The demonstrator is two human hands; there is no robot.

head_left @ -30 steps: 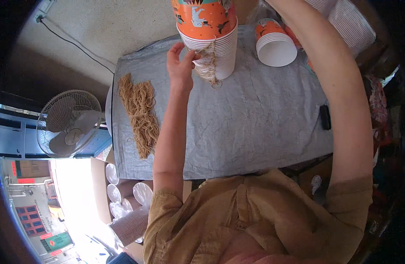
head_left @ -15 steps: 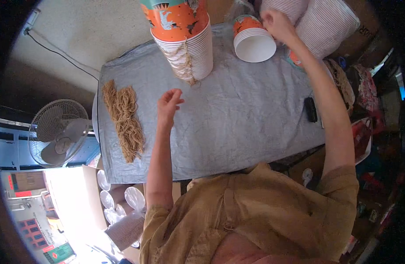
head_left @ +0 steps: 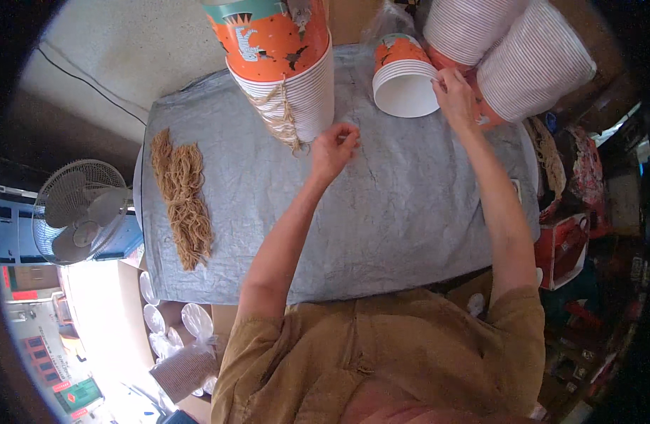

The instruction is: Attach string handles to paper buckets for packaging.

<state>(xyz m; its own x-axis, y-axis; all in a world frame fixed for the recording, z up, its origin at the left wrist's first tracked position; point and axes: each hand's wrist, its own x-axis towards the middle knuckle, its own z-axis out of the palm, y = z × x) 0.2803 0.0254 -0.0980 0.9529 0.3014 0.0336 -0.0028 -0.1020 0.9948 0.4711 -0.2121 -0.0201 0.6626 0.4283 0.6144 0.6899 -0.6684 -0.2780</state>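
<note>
My right hand (head_left: 455, 99) pinches the rim of a short stack of paper buckets (head_left: 408, 92), orange printed with white rims and insides. The stack lies tipped, its mouth toward me, with clear plastic (head_left: 392, 25) behind it. My left hand (head_left: 335, 150) hovers over the table, its fingers half curled and slightly apart, with nothing visible in them. Just beyond it stands a tall stack of matching paper buckets (head_left: 314, 92), orange and green with many white rims. Tan twine (head_left: 286, 120) hangs in loops down the side of this stack.
A grey sheet (head_left: 360, 233) covers the table. A bundle of tan twine (head_left: 184, 198) lies at its left. Two large bucket stacks (head_left: 473, 32) lean at the far right. A fan (head_left: 81, 212) stands left; bagged stacks (head_left: 187, 371) sit below the table's left edge.
My left hand has moved right, toward the middle of the table. My right hand has come down toward me to the short stack's rim. The view has shifted slightly.
</note>
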